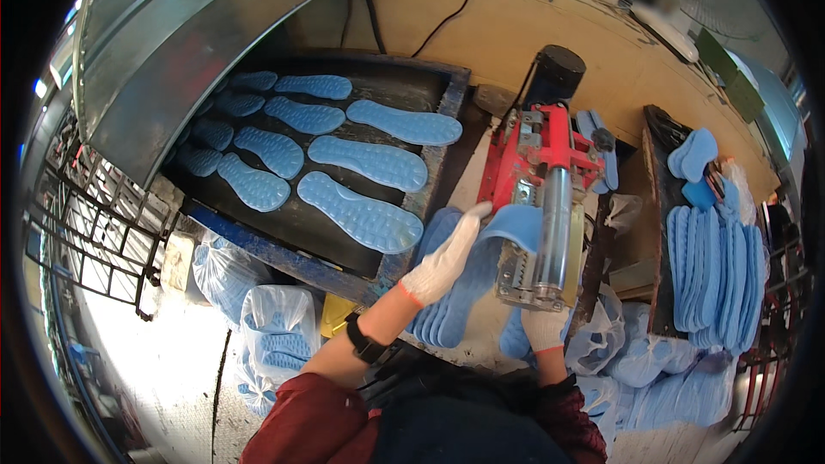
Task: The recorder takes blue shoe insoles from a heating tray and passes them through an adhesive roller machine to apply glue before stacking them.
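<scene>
A worn wooden worktop curved across the upper frame behind a dark conveyor belt carrying ribbed, foot-shaped blue insoles. At centre, the gloved left hand lay with fingers open on a smooth blue insole entering the red roller machine. Whether the right hand below gripped anything could not be told.

I wear white knitted work gloves on my left hand and my right hand, each ending in a thin orange band at the cuff. A black wristwatch with a broad strap sits on my left wrist, near the lower middle of the frame. My dark red sleeves are pushed up toward the elbows, over a dark garment at the bottom edge.
</scene>
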The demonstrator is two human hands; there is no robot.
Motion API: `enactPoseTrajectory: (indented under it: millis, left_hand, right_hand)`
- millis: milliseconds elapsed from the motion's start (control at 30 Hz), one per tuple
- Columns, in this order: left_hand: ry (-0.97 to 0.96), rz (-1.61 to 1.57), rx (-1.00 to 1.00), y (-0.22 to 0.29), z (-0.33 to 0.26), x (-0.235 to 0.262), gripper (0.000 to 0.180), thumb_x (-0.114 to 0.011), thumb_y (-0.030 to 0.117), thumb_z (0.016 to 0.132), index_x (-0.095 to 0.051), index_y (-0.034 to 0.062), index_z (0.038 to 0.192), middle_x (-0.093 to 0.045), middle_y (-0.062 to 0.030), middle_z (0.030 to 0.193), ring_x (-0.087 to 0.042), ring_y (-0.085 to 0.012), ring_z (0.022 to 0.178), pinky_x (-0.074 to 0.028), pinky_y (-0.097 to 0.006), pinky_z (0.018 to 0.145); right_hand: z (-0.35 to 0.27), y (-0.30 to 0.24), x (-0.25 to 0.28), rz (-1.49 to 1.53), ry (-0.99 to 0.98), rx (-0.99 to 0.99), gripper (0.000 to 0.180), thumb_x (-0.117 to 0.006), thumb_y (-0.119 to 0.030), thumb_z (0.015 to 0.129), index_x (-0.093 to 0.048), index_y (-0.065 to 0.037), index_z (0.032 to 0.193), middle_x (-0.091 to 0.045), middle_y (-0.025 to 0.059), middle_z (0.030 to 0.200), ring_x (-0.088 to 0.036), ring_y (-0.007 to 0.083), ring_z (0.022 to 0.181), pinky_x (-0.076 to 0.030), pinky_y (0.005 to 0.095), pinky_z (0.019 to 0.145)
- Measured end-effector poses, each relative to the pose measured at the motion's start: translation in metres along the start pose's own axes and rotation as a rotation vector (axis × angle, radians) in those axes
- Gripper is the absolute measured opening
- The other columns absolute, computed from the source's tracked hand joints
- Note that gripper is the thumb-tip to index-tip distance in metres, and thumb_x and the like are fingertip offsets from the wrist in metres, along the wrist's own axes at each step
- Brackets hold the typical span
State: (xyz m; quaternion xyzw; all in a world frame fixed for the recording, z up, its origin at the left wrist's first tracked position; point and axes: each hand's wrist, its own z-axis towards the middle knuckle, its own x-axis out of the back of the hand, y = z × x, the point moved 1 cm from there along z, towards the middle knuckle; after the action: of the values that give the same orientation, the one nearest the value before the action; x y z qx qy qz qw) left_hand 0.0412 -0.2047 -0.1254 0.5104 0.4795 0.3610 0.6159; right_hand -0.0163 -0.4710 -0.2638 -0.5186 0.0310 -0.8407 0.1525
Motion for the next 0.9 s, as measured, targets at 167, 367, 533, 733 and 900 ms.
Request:
enactPoseTrajectory:
  millis: [167, 367, 533, 733, 900]
  left_hand:
    - [0.007, -0.415, 0.433, 0.042, -0.061, 0.006, 0.074, -0.026, 0.059, 0.104, -0.032, 0.0019, 0.151, -0.046, -0.0128, 0.144, -0.046, -0.0185, 0.131, -0.035, -0.035, 0.112]
    - [0.291, 0.046, -0.222, 0.053, 0.001, 0.062, 0.063, -0.029, 0.051, 0.106, -0.044, 0.0016, 0.142, -0.056, -0.0069, 0.134, -0.054, -0.0207, 0.124, -0.042, -0.038, 0.108]
    - [0.532, -0.740, -0.074, 0.080, 0.161, 0.114, 0.046, -0.037, 0.043, 0.105, -0.056, 0.0045, 0.122, -0.061, -0.0070, 0.124, -0.057, -0.0247, 0.115, -0.044, -0.037, 0.104]
    - [0.586, -1.020, -0.110, 0.059, 0.269, 0.205, 0.067, -0.033, 0.052, 0.101, -0.031, 0.0070, 0.150, -0.038, -0.0136, 0.153, -0.043, -0.0363, 0.136, -0.038, -0.058, 0.107]
    - [0.835, -0.826, 0.115, 0.048, 0.274, 0.190, 0.070, -0.029, 0.050, 0.101, -0.016, 0.0110, 0.157, -0.010, -0.0113, 0.165, -0.015, -0.0418, 0.149, -0.018, -0.067, 0.113]
  right_hand:
    - [-0.008, 0.002, -0.017, -0.012, -0.089, -0.077, 0.041, -0.058, -0.033, 0.088, -0.064, -0.011, 0.123, -0.066, 0.0124, 0.117, -0.060, 0.0329, 0.114, -0.041, 0.0537, 0.101]
    - [-0.016, 0.004, -0.006, -0.221, -0.371, -0.045, 0.044, -0.062, -0.035, 0.090, -0.058, -0.008, 0.125, -0.063, 0.0116, 0.120, -0.060, 0.0289, 0.112, -0.046, 0.0459, 0.098]
    - [-0.019, 0.014, -0.004, -0.067, -0.435, -0.245, 0.040, -0.058, -0.030, 0.084, -0.066, -0.009, 0.117, -0.068, 0.0143, 0.109, -0.063, 0.0357, 0.103, -0.046, 0.0547, 0.093]
    - [-0.007, 0.027, -0.014, 0.009, -0.343, -0.269, 0.038, -0.058, -0.030, 0.085, -0.067, -0.008, 0.115, -0.068, 0.0146, 0.108, -0.064, 0.0363, 0.101, -0.046, 0.0535, 0.092]
    - [-0.018, 0.054, -0.009, 0.030, -0.276, -0.322, 0.036, -0.058, -0.030, 0.085, -0.068, -0.008, 0.113, -0.068, 0.0148, 0.106, -0.064, 0.0368, 0.100, -0.047, 0.0525, 0.091]
